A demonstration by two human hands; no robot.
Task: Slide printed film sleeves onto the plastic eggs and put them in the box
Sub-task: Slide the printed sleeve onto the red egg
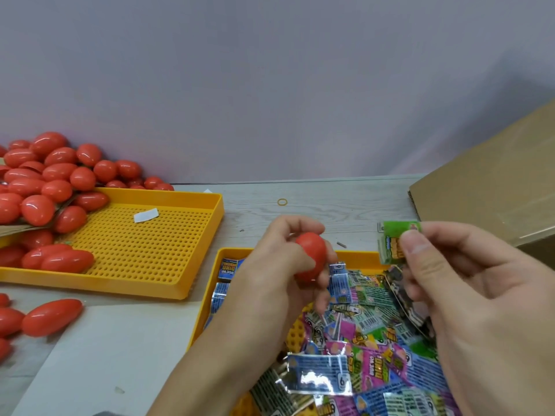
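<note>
My left hand (282, 265) grips red egg (310, 256); green sleeve (396, 243), pinched by right hand (468, 283), sits at 3 o'clock, apart.

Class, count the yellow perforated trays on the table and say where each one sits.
2. One yellow tray lies at the left, holding red eggs. The other tray sits nearer, under the hands, filled with printed film sleeves. Others may lie outside the view.
</note>
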